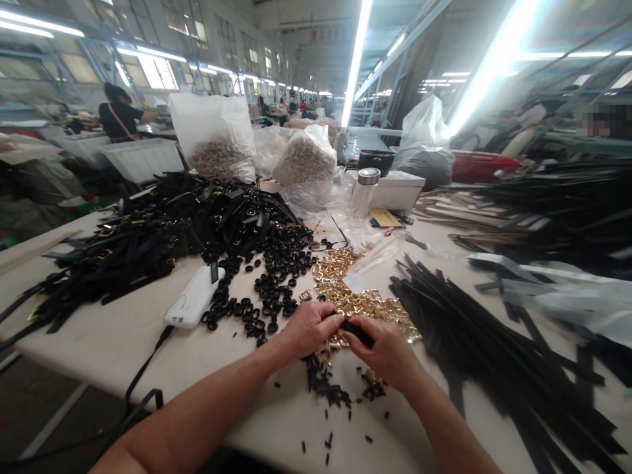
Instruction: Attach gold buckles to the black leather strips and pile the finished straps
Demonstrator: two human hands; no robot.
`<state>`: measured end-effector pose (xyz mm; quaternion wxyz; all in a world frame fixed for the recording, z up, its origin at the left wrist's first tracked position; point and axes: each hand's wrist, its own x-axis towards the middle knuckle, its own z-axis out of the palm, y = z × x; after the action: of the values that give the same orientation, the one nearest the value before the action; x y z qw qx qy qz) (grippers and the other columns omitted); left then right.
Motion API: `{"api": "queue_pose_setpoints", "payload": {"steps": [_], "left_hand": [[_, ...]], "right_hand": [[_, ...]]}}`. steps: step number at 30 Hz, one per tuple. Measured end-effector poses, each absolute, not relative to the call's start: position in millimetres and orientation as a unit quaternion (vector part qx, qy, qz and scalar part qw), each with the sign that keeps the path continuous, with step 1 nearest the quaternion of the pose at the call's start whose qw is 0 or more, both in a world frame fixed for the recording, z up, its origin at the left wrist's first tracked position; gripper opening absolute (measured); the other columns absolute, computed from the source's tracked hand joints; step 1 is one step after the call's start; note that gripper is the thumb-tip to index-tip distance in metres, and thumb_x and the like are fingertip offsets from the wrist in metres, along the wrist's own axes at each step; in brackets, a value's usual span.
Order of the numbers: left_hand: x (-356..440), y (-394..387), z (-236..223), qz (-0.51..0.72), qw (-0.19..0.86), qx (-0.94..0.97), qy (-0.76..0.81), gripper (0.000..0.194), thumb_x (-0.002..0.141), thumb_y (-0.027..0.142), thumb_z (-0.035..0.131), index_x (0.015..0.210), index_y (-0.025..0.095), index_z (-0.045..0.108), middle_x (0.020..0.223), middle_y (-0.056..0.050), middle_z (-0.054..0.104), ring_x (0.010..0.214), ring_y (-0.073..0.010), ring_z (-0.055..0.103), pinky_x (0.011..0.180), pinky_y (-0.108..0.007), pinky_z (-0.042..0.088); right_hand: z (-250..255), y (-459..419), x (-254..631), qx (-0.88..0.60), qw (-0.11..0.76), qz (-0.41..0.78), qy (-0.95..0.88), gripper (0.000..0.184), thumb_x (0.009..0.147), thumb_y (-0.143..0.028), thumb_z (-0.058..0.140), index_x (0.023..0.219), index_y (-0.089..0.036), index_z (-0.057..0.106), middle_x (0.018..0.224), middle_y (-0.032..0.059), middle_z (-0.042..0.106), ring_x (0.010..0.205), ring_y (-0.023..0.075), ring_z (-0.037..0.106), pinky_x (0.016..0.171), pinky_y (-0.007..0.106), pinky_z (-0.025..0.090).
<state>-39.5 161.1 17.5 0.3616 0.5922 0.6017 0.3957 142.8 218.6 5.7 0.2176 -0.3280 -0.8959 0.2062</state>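
Both of my hands meet over the near middle of the table, closed around a black strap (359,333). My left hand (312,328) pinches one end of it with thumb and fingers. Fingers of my right hand (384,345) wrap the strap from the other side; much of it is hidden in the grip. Just beyond lies a heap of gold buckles (375,303). Black strap loops (271,296) are spread to the left of my left hand. Small black scraps (328,385) lie on the table below my hands.
A white power bank (195,297) with a cable lies left. Finished buckled straps (197,210) pile up behind it. Loose black straps (484,355) cover the right side. Farther back stand plastic bags (214,141), a glass bottle (364,194) and a white box (399,189).
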Motion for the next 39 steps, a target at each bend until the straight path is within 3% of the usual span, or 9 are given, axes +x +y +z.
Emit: {"api": "queue_pose_setpoints", "payload": {"steps": [5,11,20,26,32,39], "left_hand": [[-40.2,163.0,13.2,0.397,0.388,0.577,0.599,0.028,0.084,0.033,0.052,0.061,0.017,0.054,0.055,0.003,0.052,0.054,-0.0113,0.046,0.051,-0.023,0.031],[-42.4,165.3,7.8,0.394,0.403,0.579,0.589,0.031,0.085,0.039,0.053,0.063,0.017,0.054,0.056,0.003,0.052,0.054,-0.0111,0.046,0.05,-0.022,0.032],[-41.2,166.0,1.8,0.432,0.49,0.529,0.541,0.033,0.083,0.047,0.058,0.069,0.016,0.056,0.06,0.002,0.054,0.055,-0.0106,0.049,0.052,-0.022,0.039],[-42.4,166.9,16.0,0.423,0.508,0.515,0.546,0.039,0.079,0.052,0.06,0.068,0.015,0.059,0.061,-0.001,0.059,0.056,-0.012,0.053,0.056,-0.024,0.044],[-72.1,169.6,31.7,0.43,0.333,0.559,0.626,0.033,0.083,0.047,0.058,0.072,0.016,0.065,0.064,-0.001,0.063,0.06,-0.0123,0.054,0.059,-0.024,0.043],[-58.1,161.6,30.2,0.181,0.194,0.709,0.653,0.016,0.071,0.032,0.072,0.082,0.02,0.069,0.081,-0.003,0.066,0.071,-0.0179,0.058,0.066,-0.029,0.042]], "right_hand": [[7.8,216.3,142.1,-0.325,0.221,0.176,-0.902,0.008,0.085,-0.029,0.059,0.085,-0.023,0.065,0.072,0.0002,0.069,0.063,0.0173,0.064,0.058,0.026,0.041],[3.7,215.7,137.8,-0.297,0.309,0.166,-0.888,0.016,0.089,-0.028,0.058,0.104,-0.022,0.06,0.094,0.0036,0.071,0.081,0.0185,0.068,0.069,0.027,0.047],[9.6,212.8,134.9,-0.277,0.336,0.098,-0.895,0.016,0.094,-0.03,0.053,0.103,-0.021,0.063,0.088,0.0033,0.07,0.074,0.015,0.065,0.064,0.024,0.042],[12.4,211.2,135.9,-0.295,0.3,0.084,-0.903,0.019,0.094,-0.029,0.05,0.086,-0.021,0.065,0.075,0.0014,0.066,0.066,0.0126,0.06,0.06,0.023,0.037],[15.8,219.9,144.9,-0.326,0.326,0.116,-0.88,0.016,0.09,-0.022,0.052,0.077,-0.021,0.061,0.072,0.0009,0.064,0.063,0.0125,0.056,0.061,0.023,0.036],[10.8,224.6,146.3,-0.347,0.321,0.124,-0.873,0.01,0.088,-0.022,0.054,0.08,-0.02,0.06,0.076,0.0016,0.065,0.068,0.014,0.059,0.063,0.024,0.037]]}}
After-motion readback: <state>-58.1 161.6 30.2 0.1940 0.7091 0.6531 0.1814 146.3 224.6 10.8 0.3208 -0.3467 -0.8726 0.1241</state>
